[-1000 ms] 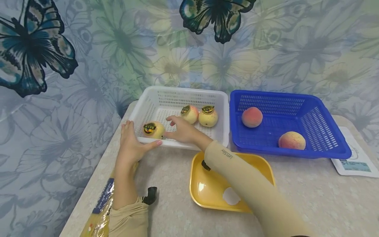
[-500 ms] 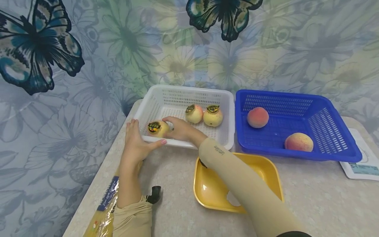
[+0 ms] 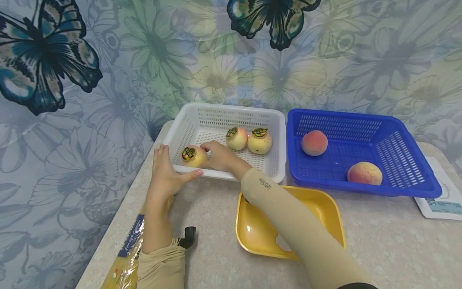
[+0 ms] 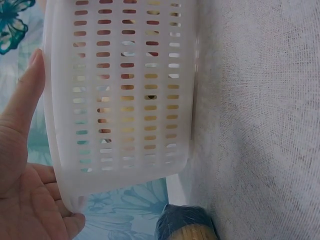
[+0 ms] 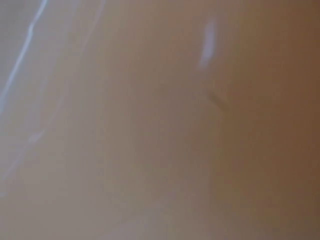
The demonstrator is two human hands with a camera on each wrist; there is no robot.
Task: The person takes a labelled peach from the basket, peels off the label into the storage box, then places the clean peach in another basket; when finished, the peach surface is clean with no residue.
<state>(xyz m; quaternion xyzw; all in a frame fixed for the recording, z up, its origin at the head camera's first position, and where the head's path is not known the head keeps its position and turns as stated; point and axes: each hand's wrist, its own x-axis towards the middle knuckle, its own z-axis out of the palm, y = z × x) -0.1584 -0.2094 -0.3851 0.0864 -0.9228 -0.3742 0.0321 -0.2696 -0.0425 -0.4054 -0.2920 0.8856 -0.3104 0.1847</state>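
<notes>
In the head view a white plastic basket [image 3: 231, 107] holds several pale peaches with dark stickers. My left hand [image 3: 164, 174] grips its front left corner, thumb along the front rim and fingers at the left side; the left wrist view shows this hand [image 4: 25, 165] at the basket's slotted wall [image 4: 115, 90]. Inside the basket, my right hand [image 3: 221, 157] holds the left peach [image 3: 194, 156] from its right side. Two more peaches, a middle one [image 3: 236, 138] and a right one [image 3: 259, 141], sit side by side farther back. The right wrist view is only a brown blur.
A blue basket [image 3: 339, 186] with two pinkish peaches stands at the right. Under my right forearm lies a yellow tray [image 3: 252, 249]. A shiny yellow package [image 3: 124, 257] is beside my left arm, and a white packet [image 3: 438, 204] lies at the far right.
My right hand has closed in on the left peach and taken hold of it; the peach has shifted slightly rightward. The left hand keeps its place at the basket corner. The head view has turned slightly.
</notes>
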